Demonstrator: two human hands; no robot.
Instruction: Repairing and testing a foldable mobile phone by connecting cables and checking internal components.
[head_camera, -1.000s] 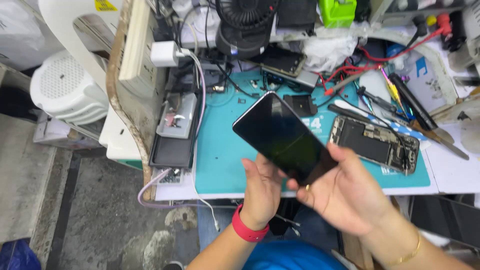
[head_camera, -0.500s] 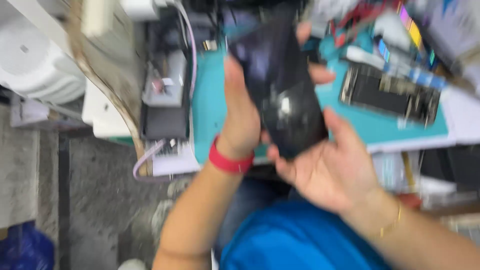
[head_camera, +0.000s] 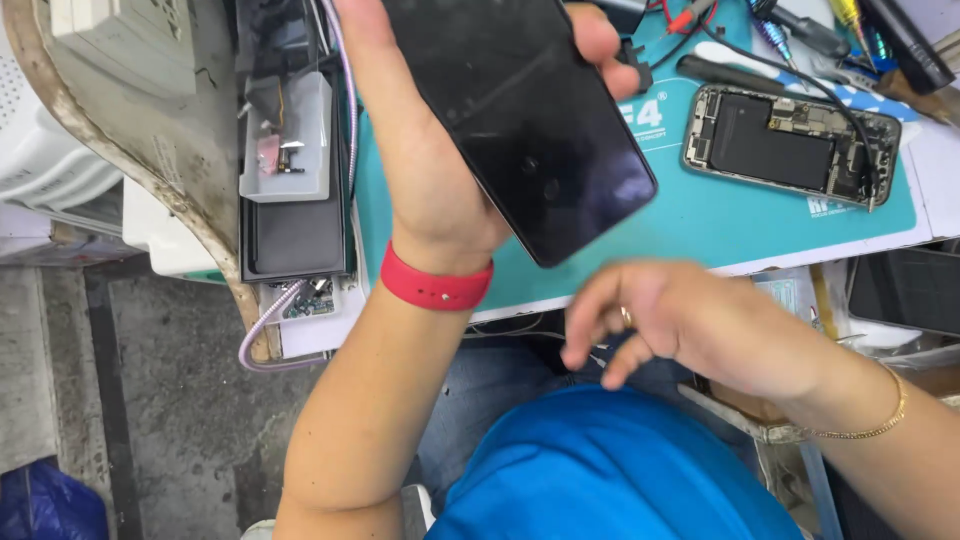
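My left hand (head_camera: 430, 170), with a red band at the wrist, grips a black phone (head_camera: 520, 115) with a glossy dark screen, held tilted above the teal work mat (head_camera: 700, 215). My right hand (head_camera: 680, 320), wearing a ring and a thin gold bracelet, hovers just below the phone's lower corner with fingers loosely curled and nothing in it. An opened phone body (head_camera: 790, 140) with its battery and boards exposed lies on the mat to the right.
Screwdrivers and tweezers (head_camera: 800, 30) lie at the mat's far edge. A black device with a clear plastic tray (head_camera: 290, 170) sits left of the mat, a braided cable (head_camera: 270, 320) below it. A dark screen panel (head_camera: 905, 290) rests at the right. Concrete floor lies to the left.
My right hand has let go of the phone and dropped below it. My left hand now holds the phone alone, raised higher and closer to the camera.
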